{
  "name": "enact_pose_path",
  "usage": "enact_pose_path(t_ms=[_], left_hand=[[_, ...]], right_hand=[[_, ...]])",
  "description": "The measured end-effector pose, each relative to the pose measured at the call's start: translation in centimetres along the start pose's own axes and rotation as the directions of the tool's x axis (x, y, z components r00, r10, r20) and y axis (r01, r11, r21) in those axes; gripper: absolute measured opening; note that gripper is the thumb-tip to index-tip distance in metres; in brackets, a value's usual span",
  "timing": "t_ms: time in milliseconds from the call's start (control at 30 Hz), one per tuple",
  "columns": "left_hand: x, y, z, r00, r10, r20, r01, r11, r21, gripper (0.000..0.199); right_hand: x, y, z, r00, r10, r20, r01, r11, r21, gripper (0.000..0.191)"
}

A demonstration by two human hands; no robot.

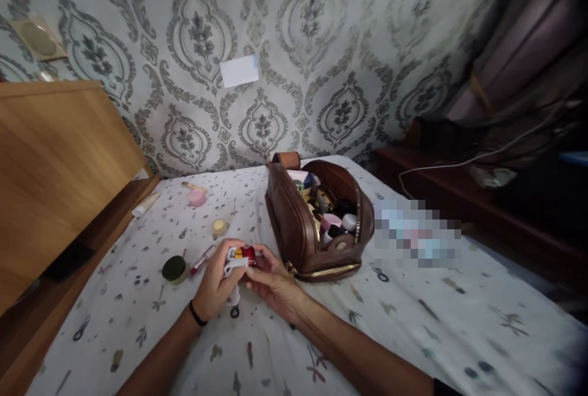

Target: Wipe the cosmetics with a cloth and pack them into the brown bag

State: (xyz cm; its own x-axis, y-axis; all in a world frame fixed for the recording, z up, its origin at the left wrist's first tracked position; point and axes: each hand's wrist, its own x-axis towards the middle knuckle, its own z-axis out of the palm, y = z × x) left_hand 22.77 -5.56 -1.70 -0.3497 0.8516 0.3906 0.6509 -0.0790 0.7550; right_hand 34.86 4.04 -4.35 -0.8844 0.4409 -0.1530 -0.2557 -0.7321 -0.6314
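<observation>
In front of me, a small red and amber container [248, 254], shiny and perhaps a little jar or bottle, is between my two hands. My left hand [214, 289] is closed on a crumpled white cloth or tissue [236, 265], pressed against the container's near side. The fingers of my right hand [278, 285] close on the container's red end. Just beyond them stands an unzipped brown leather bag [294, 224], packed with cosmetics. Left of my hands lie a slim pink tube [202, 260] and a dark-lidded green jar [173, 270]. Fingers and cloth hide part of the container.
A small yellow pot [219, 227], a pink pot [196, 198] and a white tube [146, 205] lie on the patterned white sheet [257, 353]. A wooden panel [59, 169] bounds the left side. At right, a white cable [454, 166] crosses a dark red ledge.
</observation>
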Motion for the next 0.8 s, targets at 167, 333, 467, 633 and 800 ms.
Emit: enact_pose_path(t_ms=[167,333,467,633,800], left_hand=[[-0.1,0.6,0.1,0.998,-0.003,-0.057,0.004,1.000,0.009,0.014],[0.0,0.7,-0.2,0.982,-0.147,-0.119,0.146,0.989,-0.009,0.024],[0.1,-0.1,-0.4,0.938,-0.301,-0.171,0.276,0.948,-0.156,0.033],[0.2,-0.7,-0.4,0.890,-0.442,-0.110,0.385,0.859,-0.337,0.047],[0.2,-0.1,-0.2,0.908,-0.412,-0.080,0.374,0.881,-0.290,0.051]], right_hand=[[0.0,0.2,-0.1,0.998,-0.035,0.055,0.038,0.997,-0.059,0.056],[-0.1,0.6,-0.1,0.995,-0.057,0.077,0.065,0.993,-0.099,0.056],[-0.2,0.8,0.1,0.993,-0.070,0.096,0.082,0.989,-0.122,0.058],[-0.3,1.0,0.1,0.994,-0.051,0.100,0.062,0.991,-0.116,0.061],[-0.4,0.4,0.1,0.988,0.030,0.150,-0.028,1.000,-0.014,0.055]])
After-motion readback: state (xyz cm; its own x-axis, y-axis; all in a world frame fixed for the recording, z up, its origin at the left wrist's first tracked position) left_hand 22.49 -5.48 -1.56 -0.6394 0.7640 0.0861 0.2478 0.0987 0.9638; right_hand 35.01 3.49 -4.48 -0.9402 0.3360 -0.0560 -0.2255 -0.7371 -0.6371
